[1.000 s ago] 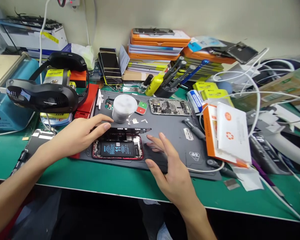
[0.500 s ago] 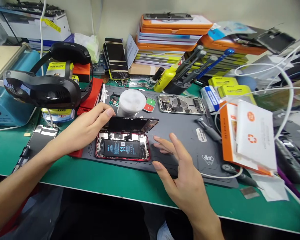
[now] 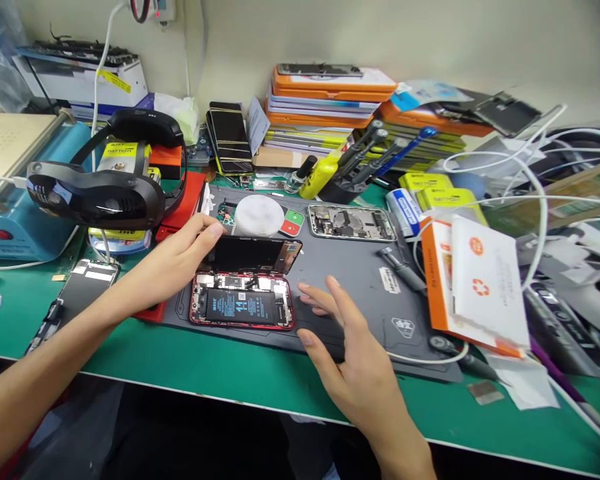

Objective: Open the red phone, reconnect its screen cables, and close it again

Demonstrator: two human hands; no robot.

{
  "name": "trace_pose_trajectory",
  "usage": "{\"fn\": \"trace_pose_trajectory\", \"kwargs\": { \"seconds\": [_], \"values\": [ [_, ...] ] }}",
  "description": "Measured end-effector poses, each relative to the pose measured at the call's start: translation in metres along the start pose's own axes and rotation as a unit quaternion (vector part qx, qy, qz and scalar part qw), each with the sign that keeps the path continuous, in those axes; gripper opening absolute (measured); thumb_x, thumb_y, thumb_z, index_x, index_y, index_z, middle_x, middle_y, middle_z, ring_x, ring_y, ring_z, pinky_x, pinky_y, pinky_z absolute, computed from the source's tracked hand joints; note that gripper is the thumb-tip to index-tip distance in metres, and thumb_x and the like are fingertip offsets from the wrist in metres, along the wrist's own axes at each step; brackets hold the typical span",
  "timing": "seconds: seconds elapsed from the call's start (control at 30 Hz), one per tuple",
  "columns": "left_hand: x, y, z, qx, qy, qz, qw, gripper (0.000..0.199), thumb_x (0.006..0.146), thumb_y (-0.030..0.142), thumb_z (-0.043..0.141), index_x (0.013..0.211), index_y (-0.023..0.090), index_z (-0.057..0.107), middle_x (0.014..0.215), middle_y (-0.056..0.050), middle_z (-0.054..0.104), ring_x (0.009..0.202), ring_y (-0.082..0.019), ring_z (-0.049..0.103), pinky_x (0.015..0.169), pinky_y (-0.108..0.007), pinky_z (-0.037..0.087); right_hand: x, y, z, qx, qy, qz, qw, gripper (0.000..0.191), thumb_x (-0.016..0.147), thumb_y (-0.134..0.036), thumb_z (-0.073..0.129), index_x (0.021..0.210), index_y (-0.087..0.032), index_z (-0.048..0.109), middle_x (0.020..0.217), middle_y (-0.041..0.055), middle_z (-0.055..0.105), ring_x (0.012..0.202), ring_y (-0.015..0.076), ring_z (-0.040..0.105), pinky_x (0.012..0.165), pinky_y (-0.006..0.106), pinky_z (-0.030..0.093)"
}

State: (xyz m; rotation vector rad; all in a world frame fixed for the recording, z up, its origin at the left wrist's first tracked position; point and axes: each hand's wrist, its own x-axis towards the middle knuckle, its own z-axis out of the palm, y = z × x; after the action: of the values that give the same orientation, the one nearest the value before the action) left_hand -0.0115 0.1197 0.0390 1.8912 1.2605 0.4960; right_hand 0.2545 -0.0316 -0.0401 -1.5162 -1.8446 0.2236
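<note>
An opened red phone (image 3: 241, 302) lies on the dark grey mat (image 3: 340, 267), its battery and boards showing. Its black screen (image 3: 253, 255) is raised along the far edge, tilted back against a round white container (image 3: 259, 216). My left hand (image 3: 185, 250) grips the screen's left end, thumb and fingers pressed together there. To the right of the phone, my right hand (image 3: 345, 347) hovers above the mat with its fingers apart, holding nothing. Behind it lies another opened phone housing (image 3: 351, 222) with its inside facing up.
A black headset (image 3: 97, 197) rests on battery boxes at the left. Upright tools stand in a black holder (image 3: 341, 191) at the back. White cables and an orange and white box (image 3: 485, 280) are at the right. A phone screen (image 3: 87, 293) lies beyond my left forearm.
The camera view has shifted, so the bench objects sit lower and mostly further left. The screen appears tilted slightly further back, still in my left hand. My right hand stays open beside the phone.
</note>
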Motion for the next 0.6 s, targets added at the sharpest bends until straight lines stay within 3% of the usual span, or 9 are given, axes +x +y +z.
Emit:
{"fn": "trace_pose_trajectory", "kwargs": {
  "seconds": [0.13,0.4,0.53,0.6],
  "values": [
    [-0.001,-0.002,-0.001,-0.003,-0.001,0.005,1.0,0.059,0.111,0.073,0.032,0.134,0.027,0.062,0.125,-0.002,0.071,0.128,-0.025,0.062,0.112,-0.038,0.048,0.001,0.0,0.0,-0.001,0.002,-0.004,1.0,0.072,0.114,-0.042,0.056,0.176,-0.029,0.023,0.148,0.0105,0.071,0.12,0.0243,0.076,0.102,0.046,0.068],
    [-0.017,-0.005,-0.003,-0.021,0.046,0.049,0.998,0.055,0.114,0.061,0.037,0.155,0.028,0.052,0.162,-0.004,0.06,0.151,-0.023,0.055,0.131,-0.04,0.04,0.0,0.0,-0.002,0.002,0.005,-0.03,1.0,0.066,0.112,-0.033,0.058,0.172,-0.025,0.033,0.151,0.0111,0.068,0.129,0.0229,0.072,0.107,0.042,0.064],
    [-0.057,-0.002,-0.003,0.137,0.133,0.148,0.97,0.046,0.115,0.036,0.045,0.161,0.028,0.046,0.171,-0.005,0.049,0.157,-0.023,0.049,0.133,-0.041,0.039,0.003,-0.002,-0.006,-0.066,0.051,-0.137,0.987,0.036,0.107,-0.013,0.062,0.143,-0.018,0.063,0.137,0.0126,0.076,0.13,0.0253,0.07,0.109,0.044,0.057],
    [-0.08,-0.006,0.001,0.217,0.19,0.217,0.933,0.042,0.11,0.019,0.052,0.151,0.029,0.053,0.157,-0.006,0.061,0.148,-0.022,0.056,0.129,-0.042,0.042,0.006,-0.006,-0.008,-0.117,0.056,-0.192,0.973,0.025,0.104,-0.007,0.064,0.126,-0.018,0.068,0.126,0.011,0.081,0.124,0.0251,0.073,0.107,0.044,0.055]
  ]
}}
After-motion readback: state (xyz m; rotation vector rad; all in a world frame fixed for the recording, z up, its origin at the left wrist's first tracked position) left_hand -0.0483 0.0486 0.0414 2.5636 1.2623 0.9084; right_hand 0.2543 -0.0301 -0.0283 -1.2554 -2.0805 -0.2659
